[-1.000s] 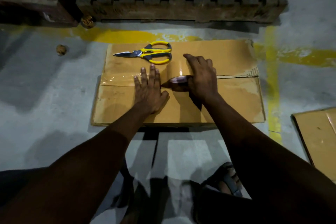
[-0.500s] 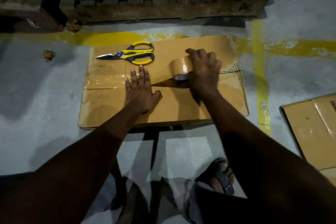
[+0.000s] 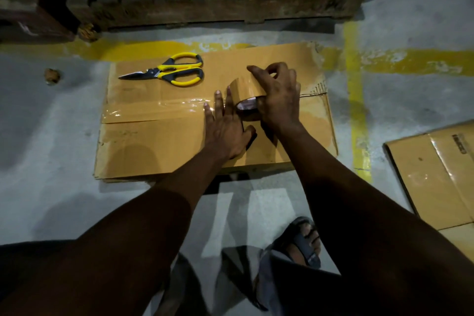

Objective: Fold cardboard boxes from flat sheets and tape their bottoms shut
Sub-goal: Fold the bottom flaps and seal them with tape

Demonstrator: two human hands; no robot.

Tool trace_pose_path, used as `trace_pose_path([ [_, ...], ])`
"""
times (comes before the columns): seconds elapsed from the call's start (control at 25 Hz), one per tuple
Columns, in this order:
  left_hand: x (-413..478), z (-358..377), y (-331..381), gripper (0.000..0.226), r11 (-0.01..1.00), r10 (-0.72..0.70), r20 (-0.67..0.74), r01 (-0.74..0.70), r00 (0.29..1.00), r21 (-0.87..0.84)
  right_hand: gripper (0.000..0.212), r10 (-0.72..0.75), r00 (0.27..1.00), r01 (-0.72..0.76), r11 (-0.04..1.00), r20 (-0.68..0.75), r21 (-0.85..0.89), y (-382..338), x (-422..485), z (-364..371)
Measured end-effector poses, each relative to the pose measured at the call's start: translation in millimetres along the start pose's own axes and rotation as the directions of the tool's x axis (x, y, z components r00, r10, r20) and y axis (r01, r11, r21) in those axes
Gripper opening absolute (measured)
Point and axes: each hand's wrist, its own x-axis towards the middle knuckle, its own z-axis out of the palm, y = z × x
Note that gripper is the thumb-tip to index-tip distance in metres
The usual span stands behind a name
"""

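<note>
A brown cardboard box (image 3: 159, 146) lies on the concrete floor with its two bottom flaps closed. Shiny brown tape covers the left part of the seam between them. My right hand (image 3: 279, 100) grips the roll of brown tape (image 3: 243, 95), which stands on the seam right of the box's middle. Just left of the roll, my left hand (image 3: 225, 128) presses flat on the laid tape with straight fingers. Yellow-handled scissors (image 3: 177, 72) lie on the far flap, blades pointing left.
A wooden pallet (image 3: 205, 7) stacked with flat sheets stands behind the box. Yellow lines (image 3: 356, 115) cross the floor. Another cardboard box (image 3: 436, 172) lies at the right edge. My sandalled foot (image 3: 302, 241) is near the bottom. A small brown lump (image 3: 52, 75) sits at left.
The tape roll has travelled right along the seam in my right hand, laying more tape. My left hand followed it right, pressing the tape down.
</note>
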Motion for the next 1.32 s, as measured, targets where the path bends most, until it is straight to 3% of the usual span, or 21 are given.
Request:
trace_pose_path([
  [0.28, 0, 2, 0, 0.085, 1.0, -0.018, 0.002, 0.018, 1.0, -0.017, 0.073, 0.046, 0.993, -0.041, 0.998, 0.108, -0.043, 12, 3, 0],
  [0.4, 0, 2, 1, 0.089, 0.999, -0.041, -0.006, 0.041, 0.999, 0.019, 0.062, 0.226, 0.957, -0.262, 0.942, -0.183, -0.209, 52, -4, -27],
  [0.48, 0, 3, 3, 0.089, 0.998, -0.054, -0.011, 0.054, 0.998, 0.041, 0.059, 0.359, 0.901, -0.396, 0.909, -0.242, -0.126, 79, -8, -41],
  [0.64, 2, -2, 13, 0.084, 0.998, -0.032, -0.012, 0.033, 0.999, 0.05, 0.056, 0.547, 0.825, -0.506, 0.827, -0.143, 0.243, 83, -10, -33],
  [0.76, 6, -6, 30, 0.084, 0.998, 0.034, -0.014, -0.033, 0.999, 0.048, 0.054, 0.524, 0.842, -0.499, 0.847, -0.131, 0.182, 70, -21, -30],
  [0.92, -7, 0, 31, 0.084, 0.999, -0.032, -0.052, 0.033, 0.998, 0.026, 0.053, 0.457, 0.888, -0.451, 0.886, -0.046, 0.108, 49, -38, -21],
  [1.08, -12, 4, 29, 0.086, 0.997, 0.055, -0.041, -0.053, 0.998, 0.05, 0.057, 0.466, 0.884, -0.461, 0.88, -0.021, 0.117, 43, -42, -10],
  [1.32, -6, 7, 43, 0.084, 0.999, 0.031, -0.012, -0.03, 0.999, 0.02, 0.051, 0.477, 0.878, -0.478, 0.877, 0.02, 0.048, 36, -37, -8],
])
